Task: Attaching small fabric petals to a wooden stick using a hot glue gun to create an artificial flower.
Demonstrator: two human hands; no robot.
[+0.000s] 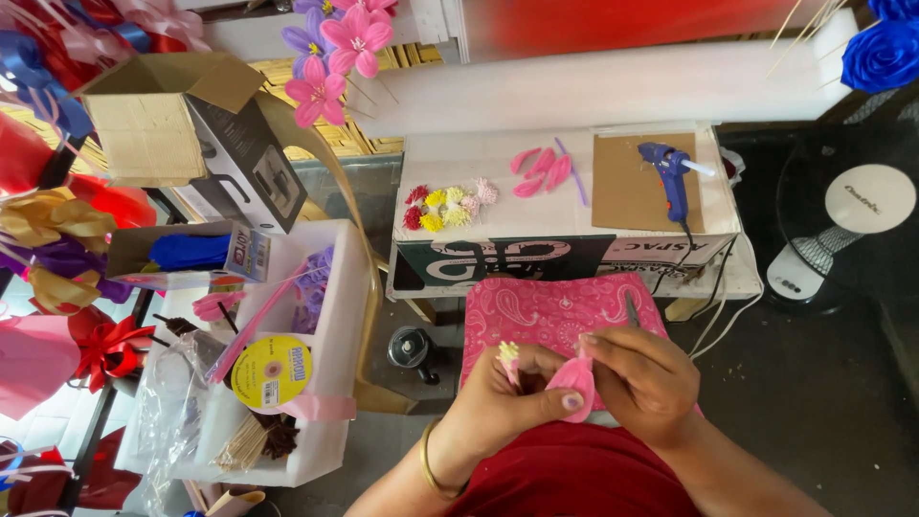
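Left hand (512,397): pinches a pink petal (574,380) with thumb and fingers; a small yellow flower centre (508,353) sticks up above the fingers.
Right hand (643,378): curled, fingers touching the same petal's other side.
Petal: between both hands, over a pink patterned cloth (546,311).
Tabletop (498,158): more pink petals (541,172), little flower centres (450,206), blue glue gun (673,177) on brown cardboard (627,191), well apart from the hands.

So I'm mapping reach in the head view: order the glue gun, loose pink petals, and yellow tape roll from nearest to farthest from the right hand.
1. Glue gun, straight ahead of the right hand, on cardboard.
2. Loose pink petals, ahead, slightly left; nearly the same as the gun.
3. Yellow tape roll, far left, in the white tray.
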